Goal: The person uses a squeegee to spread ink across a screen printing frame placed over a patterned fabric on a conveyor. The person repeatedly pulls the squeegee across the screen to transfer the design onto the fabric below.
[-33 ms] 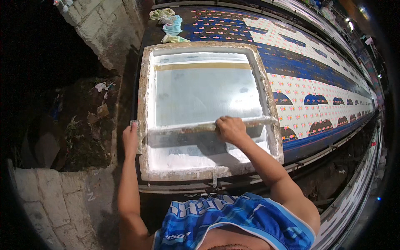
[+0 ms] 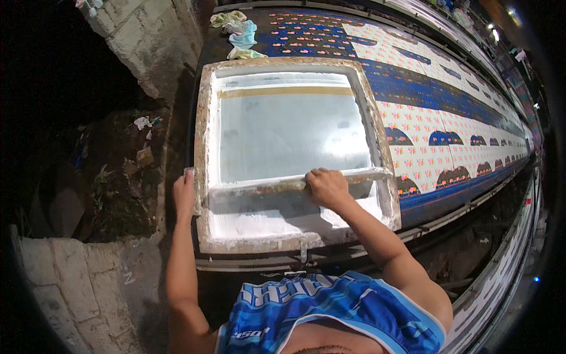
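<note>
A large wooden screen frame point(image 2: 203, 118), caked with white paint, lies flat on a long printing table. A long squeegee bar point(image 2: 259, 186) spans the screen near its front end, with white paint pooled in front of it. My right hand point(image 2: 327, 186) is closed over the bar right of its middle. My left hand point(image 2: 184, 193) grips the frame's left rim by the bar's left end. Under the frame, printed cloth point(image 2: 424, 106) in blue and white with small pink motifs stretches away to the right.
Crumpled rags point(image 2: 239, 32) lie on the table beyond the frame. A rough block wall point(image 2: 147, 35) and a dark pit with litter point(image 2: 112, 171) are on the left. A concrete ledge point(image 2: 76, 283) is at lower left. A metal rail point(image 2: 460, 206) edges the table's near side.
</note>
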Motion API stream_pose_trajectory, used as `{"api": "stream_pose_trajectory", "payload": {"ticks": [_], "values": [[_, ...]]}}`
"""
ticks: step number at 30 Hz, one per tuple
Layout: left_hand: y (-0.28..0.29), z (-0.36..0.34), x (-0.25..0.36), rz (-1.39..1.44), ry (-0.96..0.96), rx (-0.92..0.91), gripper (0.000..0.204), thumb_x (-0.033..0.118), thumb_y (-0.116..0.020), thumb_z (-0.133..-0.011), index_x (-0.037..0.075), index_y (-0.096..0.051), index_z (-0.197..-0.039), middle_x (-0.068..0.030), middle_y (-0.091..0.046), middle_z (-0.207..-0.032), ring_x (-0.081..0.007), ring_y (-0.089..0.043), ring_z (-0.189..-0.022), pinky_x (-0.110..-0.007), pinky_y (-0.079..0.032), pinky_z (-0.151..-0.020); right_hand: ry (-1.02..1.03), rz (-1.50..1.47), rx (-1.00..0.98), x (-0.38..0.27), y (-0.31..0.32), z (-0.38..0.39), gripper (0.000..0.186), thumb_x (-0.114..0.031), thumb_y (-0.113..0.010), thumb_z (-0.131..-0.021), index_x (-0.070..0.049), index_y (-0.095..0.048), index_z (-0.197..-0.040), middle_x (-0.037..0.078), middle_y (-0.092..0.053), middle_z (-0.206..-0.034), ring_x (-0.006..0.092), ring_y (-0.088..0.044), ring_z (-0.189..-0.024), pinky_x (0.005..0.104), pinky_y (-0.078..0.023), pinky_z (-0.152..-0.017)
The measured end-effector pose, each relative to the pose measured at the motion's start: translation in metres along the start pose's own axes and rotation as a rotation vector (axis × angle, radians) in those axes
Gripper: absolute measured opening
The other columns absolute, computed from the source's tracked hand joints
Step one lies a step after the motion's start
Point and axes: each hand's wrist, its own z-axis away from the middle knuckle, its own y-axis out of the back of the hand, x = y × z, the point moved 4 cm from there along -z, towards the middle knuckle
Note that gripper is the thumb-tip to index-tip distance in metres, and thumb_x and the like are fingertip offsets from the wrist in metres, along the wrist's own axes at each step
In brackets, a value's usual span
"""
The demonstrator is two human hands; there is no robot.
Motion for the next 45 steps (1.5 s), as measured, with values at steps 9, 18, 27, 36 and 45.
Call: {"api": "stream_pose_trajectory", "payload": {"ticks": [9, 18, 27, 36, 45], "values": [[-0.007, -0.016, -0.003, -0.106, -0.002, 0.001, 0.057, 0.044, -0.05, -0.102, -0.01, -0.066, -0.096, -0.0282, -0.067, -0.094, -0.0422, -0.064, -0.09, -0.049, -0.046, -0.08, 0.031, 0.006, 0.098, -0.049, -0.016, 0.101, 0.028, -0.026, -0.071, -0.074, -0.006, -0.063, -0.091, 0.009, -0.067, -0.087, 0.027, -0.069, -0.084, 0.0398, -0.057, -0.07], [-0.008, -0.016, -0.004, -0.094, -0.015, -0.016, 0.057, 0.042, -0.048, -0.104, -0.012, -0.065, -0.104, -0.0272, -0.068, -0.097, -0.0427, -0.064, -0.091, -0.049, -0.047, -0.083, 0.007, -0.289, 0.14, -0.055, 0.011, 0.128, 0.052, -0.045, -0.076, -0.085, -0.004, -0.065, -0.115, 0.016, -0.072, -0.105, 0.0317, -0.071, -0.094, 0.0405, -0.058, -0.078], [-0.009, -0.014, 0.004, -0.049, 0.038, -0.039, 0.056, 0.04, -0.048, -0.104, -0.013, -0.065, -0.106, -0.0262, -0.068, -0.096, -0.0395, -0.065, -0.091, -0.048, -0.047, -0.081, -0.646, 0.038, 0.497, 0.186, 0.041, 0.163, 0.048, -0.041, -0.074, -0.087, 0.006, -0.069, -0.088, 0.023, -0.067, -0.075, 0.0396, -0.067, -0.071, 0.0504, -0.051, -0.067], [0.0, 0.001, 0.029, 0.19, 0.155, -0.061, 0.045, 0.031, -0.058, -0.101, -0.005, -0.054, -0.074, -0.0079, -0.053, -0.073, -0.0199, -0.046, -0.068, -0.043, -0.039, -0.066, -0.843, -0.313, 0.188, 0.233, 0.004, 0.176, 0.063, -0.056, -0.078, -0.077, 0.007, -0.071, -0.073, 0.021, -0.066, -0.061, 0.0307, -0.067, -0.058, 0.043, -0.051, -0.06], [0.02, -0.015, 0.034, 0.241, 0.051, -0.032, 0.045, 0.027, -0.061, -0.1, -0.001, -0.048, -0.068, -0.0051, -0.05, -0.072, -0.0181, -0.043, -0.071, -0.044, -0.041, -0.074, -0.794, -0.274, 0.287, 0.237, 0.004, 0.178, 0.059, -0.054, -0.076, -0.074, 0.004, -0.072, -0.065, 0.02, -0.061, -0.053, 0.031, -0.064, -0.05, 0.0406, -0.05, -0.056]]}}
